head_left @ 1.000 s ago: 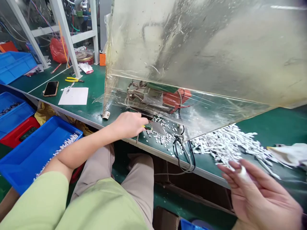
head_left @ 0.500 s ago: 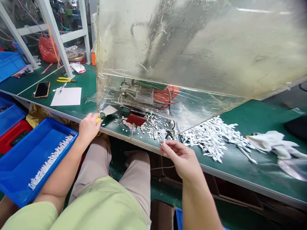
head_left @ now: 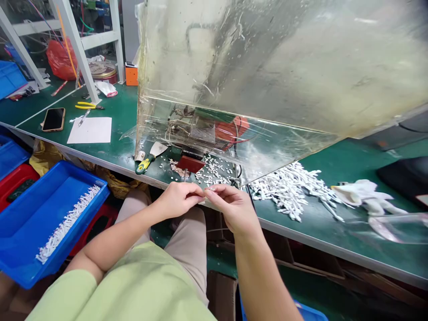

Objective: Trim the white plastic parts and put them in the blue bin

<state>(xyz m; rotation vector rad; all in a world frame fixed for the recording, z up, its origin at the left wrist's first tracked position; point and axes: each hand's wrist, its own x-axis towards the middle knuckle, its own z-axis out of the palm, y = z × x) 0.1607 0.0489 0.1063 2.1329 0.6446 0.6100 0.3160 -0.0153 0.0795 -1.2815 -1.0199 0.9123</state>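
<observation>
Head view: two bare hands meet fingertip to fingertip just over the near edge of the green tabletop (head_left: 394, 263). The left hand (head_left: 180, 199) and the right hand (head_left: 232, 206) each have the grip pinched together on one small white piece (head_left: 202, 201). Fingers hide most of it, so I cannot tell which way it points or how its long axis runs.

One scraper (head_left: 151, 158) lies close to the tabletop's near edge, left of the hands. Its long axis runs crosswise to that edge, the handle toward the edge and the blade pointing inward and to the right. One red block (head_left: 190, 164) with one metal rod (head_left: 185, 176) is just beyond the left hand. White bits (head_left: 214, 171), too many to count, are scattered around it.

Farther right along the same edge is one heap of white strips (head_left: 290, 189), uncountable, lying at mixed angles; one white glove (head_left: 363, 194) is beside its right end. Toward the tabletop's left end are one phone (head_left: 54, 119), one paper sheet (head_left: 90, 133) with one pen (head_left: 84, 117) on it, and one pair of pliers (head_left: 87, 106). Below the near edge at left, one blue tray (head_left: 36, 214) holds a single long row of white pieces.
</observation>
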